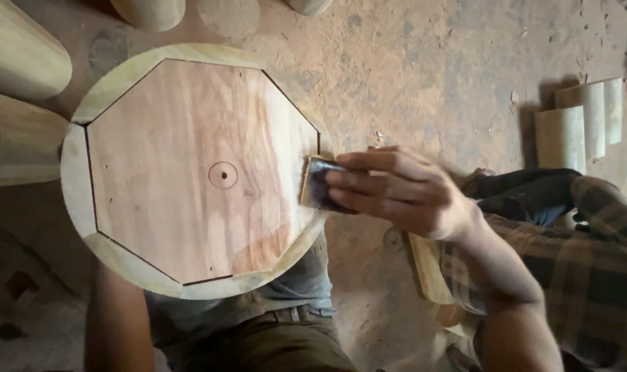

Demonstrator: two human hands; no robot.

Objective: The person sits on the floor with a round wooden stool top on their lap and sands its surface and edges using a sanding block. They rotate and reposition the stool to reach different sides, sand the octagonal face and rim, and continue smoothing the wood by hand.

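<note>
Round wooden top propped on the lap, sanding pad at its right edge.

The left forearm (117, 324) runs under the round wooden top (189, 172), seemingly steadying it from below; that hand is hidden, so its grip cannot be told. The top tilts face-up over the lap, with the rim easy to reach. The right hand (396, 193) clasps a dark sanding pad (319, 184) flat against the rim. Wooden blocks (579, 127) stand apart on the dusty floor (424, 76).

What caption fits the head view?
Right hand presses a dark sanding block against the rim of a round wooden disc above a dusty floor.
</note>
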